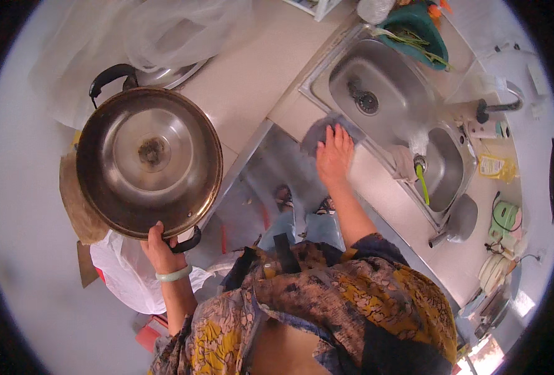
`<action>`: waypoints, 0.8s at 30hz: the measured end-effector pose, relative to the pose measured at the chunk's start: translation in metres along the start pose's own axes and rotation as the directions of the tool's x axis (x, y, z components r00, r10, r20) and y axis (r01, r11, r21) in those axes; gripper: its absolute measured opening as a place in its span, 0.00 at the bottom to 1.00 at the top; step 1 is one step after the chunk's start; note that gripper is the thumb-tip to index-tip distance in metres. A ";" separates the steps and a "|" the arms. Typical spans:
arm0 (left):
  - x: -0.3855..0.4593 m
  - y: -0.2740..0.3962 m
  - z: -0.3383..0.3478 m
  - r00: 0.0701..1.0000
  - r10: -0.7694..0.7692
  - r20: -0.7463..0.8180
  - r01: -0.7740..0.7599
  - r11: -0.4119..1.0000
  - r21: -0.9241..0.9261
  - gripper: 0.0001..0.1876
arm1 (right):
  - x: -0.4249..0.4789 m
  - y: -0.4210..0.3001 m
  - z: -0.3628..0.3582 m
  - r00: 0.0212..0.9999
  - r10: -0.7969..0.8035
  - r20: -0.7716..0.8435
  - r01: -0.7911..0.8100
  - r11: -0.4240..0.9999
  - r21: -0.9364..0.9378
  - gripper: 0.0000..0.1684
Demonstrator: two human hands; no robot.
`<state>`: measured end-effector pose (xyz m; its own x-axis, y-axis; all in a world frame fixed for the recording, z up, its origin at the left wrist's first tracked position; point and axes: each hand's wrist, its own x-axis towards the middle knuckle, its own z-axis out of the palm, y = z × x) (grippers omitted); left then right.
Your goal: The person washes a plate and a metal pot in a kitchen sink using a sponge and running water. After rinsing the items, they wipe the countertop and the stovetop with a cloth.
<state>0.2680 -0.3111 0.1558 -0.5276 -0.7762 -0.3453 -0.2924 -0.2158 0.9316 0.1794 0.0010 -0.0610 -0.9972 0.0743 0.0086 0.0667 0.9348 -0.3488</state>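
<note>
My left hand (160, 251) grips the lower black handle of a large two-handled metal pan (152, 152), held up at the left. The pan's bottom bears a dark stain at its centre, and its rim is browned. My right hand (335, 152) lies flat, fingers spread a little, on a grey cloth (313, 137) on the counter edge beside the double steel sink (385, 89). A beige cloth (401, 163) hangs over the sink's front rim. In the smaller basin lies a bright green long-handled thing (422, 184).
A teal basin (415, 30) with green stalks stands behind the sink. Right of the sink are a grey saucepan (462, 219), a yellow bottle (496, 167) and a curved faucet (504, 105). Translucent sheeting (164, 33) covers the upper left counter. A white plastic bag (127, 276) hangs below the pan.
</note>
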 end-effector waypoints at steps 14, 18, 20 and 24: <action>0.020 -0.009 -0.011 1.000 -0.023 0.012 0.024 0.999 -0.047 0.04 | 0.049 0.006 0.013 0.762 -0.606 0.228 0.617 0.786 0.027 0.31; 0.020 -0.005 -0.008 0.999 -0.013 0.038 0.016 0.997 -0.081 0.04 | 0.006 0.050 -0.016 0.789 -0.510 0.344 0.502 0.857 0.117 0.31; 0.025 -0.009 -0.015 0.999 -0.016 0.038 0.019 0.995 -0.095 0.04 | -0.010 0.076 -0.008 0.939 -0.305 0.162 0.221 0.891 0.398 0.28; 0.019 -0.004 -0.003 1.000 -0.019 -0.019 0.017 0.995 -0.093 0.05 | 0.043 0.040 -0.046 0.666 0.471 0.578 -0.318 -0.523 0.791 0.21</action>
<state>0.2614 -0.3267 0.1461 -0.5071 -0.7830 -0.3603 -0.2254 -0.2831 0.9322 0.1411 0.0576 -0.0310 -0.6526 0.2888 -0.7005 0.2550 -0.7868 -0.5620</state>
